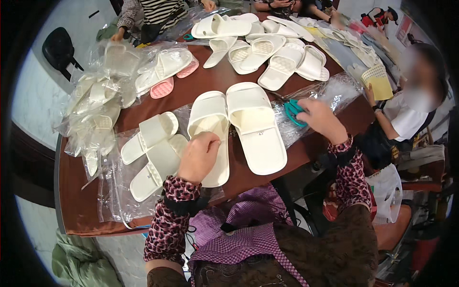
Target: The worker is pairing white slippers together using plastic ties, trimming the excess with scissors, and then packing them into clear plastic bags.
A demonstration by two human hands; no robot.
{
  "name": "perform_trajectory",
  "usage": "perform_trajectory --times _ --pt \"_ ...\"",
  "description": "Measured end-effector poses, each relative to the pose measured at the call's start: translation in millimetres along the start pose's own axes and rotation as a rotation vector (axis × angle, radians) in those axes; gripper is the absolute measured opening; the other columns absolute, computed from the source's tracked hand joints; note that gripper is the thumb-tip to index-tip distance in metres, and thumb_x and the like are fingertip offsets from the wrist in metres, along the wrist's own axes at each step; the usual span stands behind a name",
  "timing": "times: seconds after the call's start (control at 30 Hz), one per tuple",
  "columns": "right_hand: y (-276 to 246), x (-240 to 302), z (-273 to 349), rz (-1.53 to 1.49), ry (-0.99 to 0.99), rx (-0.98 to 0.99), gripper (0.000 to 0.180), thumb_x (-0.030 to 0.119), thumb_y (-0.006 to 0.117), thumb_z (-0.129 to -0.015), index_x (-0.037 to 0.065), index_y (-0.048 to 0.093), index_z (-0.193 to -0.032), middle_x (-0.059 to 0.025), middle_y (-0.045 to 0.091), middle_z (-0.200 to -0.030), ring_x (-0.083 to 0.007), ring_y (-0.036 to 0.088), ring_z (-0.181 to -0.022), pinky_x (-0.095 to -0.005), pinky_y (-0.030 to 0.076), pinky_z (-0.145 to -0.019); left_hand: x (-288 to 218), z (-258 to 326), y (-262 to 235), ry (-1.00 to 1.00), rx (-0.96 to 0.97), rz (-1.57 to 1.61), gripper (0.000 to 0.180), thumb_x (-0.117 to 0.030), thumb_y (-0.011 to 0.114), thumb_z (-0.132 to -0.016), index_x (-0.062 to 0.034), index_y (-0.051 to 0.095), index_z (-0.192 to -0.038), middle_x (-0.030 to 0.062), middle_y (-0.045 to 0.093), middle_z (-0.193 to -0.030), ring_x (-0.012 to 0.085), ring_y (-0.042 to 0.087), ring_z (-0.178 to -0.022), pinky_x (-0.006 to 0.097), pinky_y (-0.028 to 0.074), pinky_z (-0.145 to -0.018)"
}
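Note:
Two white slippers lie side by side in front of me, toes away, a left slipper (210,107) and a right slipper (260,148). Over the left slipper's footbed my left hand (198,155) is closed in a pinch; what its fingertips hold, if anything, is too small to make out. To the right of the pair, my right hand (324,120) has its fingers closed at the teal handles of a pair of scissors (293,113). The scissors' dark blades point toward the right slipper's toe, above clear plastic bags.
A pair of white slippers (155,136) rests on clear plastic at left, beside bagged slippers (103,103). Pink slippers (162,88) and many white slippers (279,64) cover the far part of the brown table (79,203). Co-workers sit across and at right, one holding a yellow sheet (377,81).

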State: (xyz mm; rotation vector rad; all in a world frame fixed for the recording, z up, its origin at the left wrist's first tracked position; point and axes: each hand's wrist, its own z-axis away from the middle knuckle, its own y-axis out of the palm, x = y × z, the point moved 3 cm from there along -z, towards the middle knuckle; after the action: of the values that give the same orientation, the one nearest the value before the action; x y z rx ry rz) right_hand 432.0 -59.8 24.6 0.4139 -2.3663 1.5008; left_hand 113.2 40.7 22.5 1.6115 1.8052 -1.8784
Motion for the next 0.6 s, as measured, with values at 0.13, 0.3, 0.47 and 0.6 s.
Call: perform_trajectory --times 0.13,0.3,0.47,0.6 --pt "6 6 11 0.082 0.071 0.045 0.037 0.018 0.065 -0.077 -0.001 0.057 -0.108 -0.0219 0.061 -0.097 -0.0391 0.057 -0.092 -0.0432 0.045 -0.081 -1 6 5 0.044 -0.036 0.001 0.011 -0.009 0.058 -0.081 0.0003 0.063 -0.084 0.0172 0.064 -0.082 0.0367 0.059 -0.080 0.042 0.046 -0.072" --pt "12 -1 4 0.145 0.083 0.066 0.037 0.012 0.062 -0.077 -0.002 0.056 -0.110 -0.0227 0.061 -0.092 -0.0384 0.059 -0.086 -0.0421 0.047 -0.077 8 10 18 0.082 -0.105 -0.058 0.008 -0.008 0.060 -0.080 -0.0014 0.064 -0.082 0.0148 0.064 -0.079 0.0349 0.056 -0.077 0.043 0.044 -0.072" --pt "-11 -11 11 -0.238 0.290 0.143 0.047 0.012 0.057 -0.079 0.000 0.051 -0.124 -0.0198 0.063 -0.095 -0.0217 0.064 -0.072 -0.0303 0.047 -0.057 9 12 20 0.064 -0.175 0.010 0.007 -0.008 0.061 -0.079 -0.0025 0.065 -0.083 0.0130 0.064 -0.077 0.0340 0.056 -0.076 0.043 0.044 -0.071" --pt "-23 21 30 -0.858 0.491 0.060 0.050 0.016 0.059 -0.085 -0.004 0.046 -0.129 -0.0103 0.064 -0.103 -0.0127 0.063 -0.074 -0.0193 0.044 -0.054 19 12 23 0.047 -0.211 0.035 0.007 -0.007 0.061 -0.080 -0.0021 0.065 -0.083 0.0134 0.064 -0.077 0.0330 0.056 -0.073 0.041 0.045 -0.068"
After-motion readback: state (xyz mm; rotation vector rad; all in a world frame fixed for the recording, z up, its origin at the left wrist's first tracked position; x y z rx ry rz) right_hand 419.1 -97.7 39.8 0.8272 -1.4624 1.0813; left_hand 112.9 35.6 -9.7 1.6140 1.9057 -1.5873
